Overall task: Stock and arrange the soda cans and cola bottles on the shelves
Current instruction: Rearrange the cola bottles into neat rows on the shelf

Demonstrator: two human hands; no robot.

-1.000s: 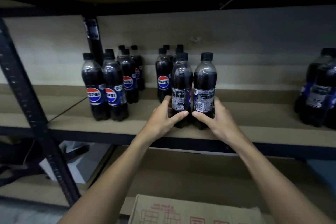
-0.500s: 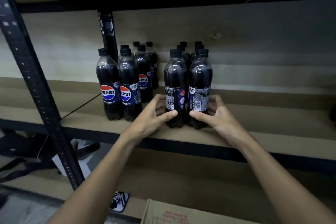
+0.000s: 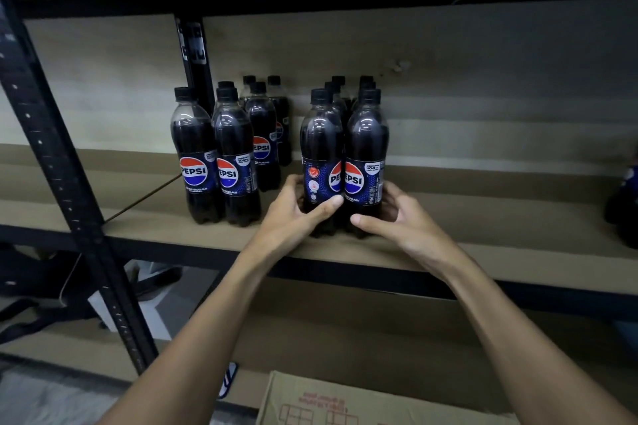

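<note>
On the brown shelf (image 3: pixel 483 228), two cola bottles stand up straight near the front edge, side by side and touching. The left hand (image 3: pixel 293 217) wraps round the low part of the left bottle (image 3: pixel 321 155), with its thumb across the label. The right hand (image 3: pixel 404 221) wraps round the low part of the right bottle (image 3: pixel 366 155), thumb in front, fingers going behind. Right behind them stand more bottles (image 3: pixel 338 86) in rows. Another bunch of bottles (image 3: pixel 228 155) stands just to the left. Far right, a dark shape (image 3: pixel 626 203) may be one more bottle, but it is blurry. A cardboard box (image 3: pixel 345 404) sits down below.
</note>
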